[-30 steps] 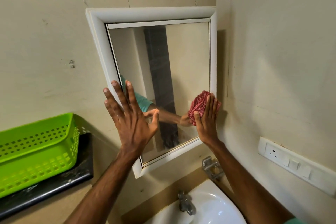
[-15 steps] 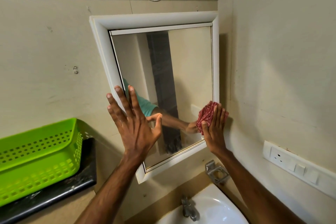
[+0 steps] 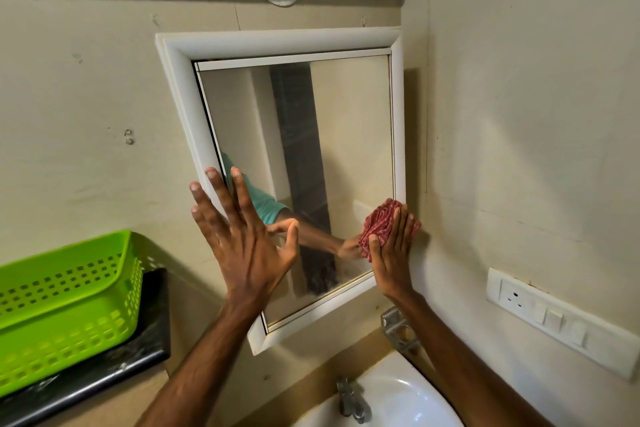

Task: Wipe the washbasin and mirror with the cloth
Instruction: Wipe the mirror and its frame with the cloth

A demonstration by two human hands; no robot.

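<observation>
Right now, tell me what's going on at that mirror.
A person is wiping the mirror. The right hand presses a red cloth flat against the glass at its lower right corner, by the frame. The left hand is spread open against the mirror's left edge. The washbasin below has no hand on it.

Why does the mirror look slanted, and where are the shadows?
Head view: the wide-angle lens and low angle likely make the mirror look slanted; head view: a soft shadow lies on the wall just right of its white frame; the green basket looks slightly blurry.
</observation>
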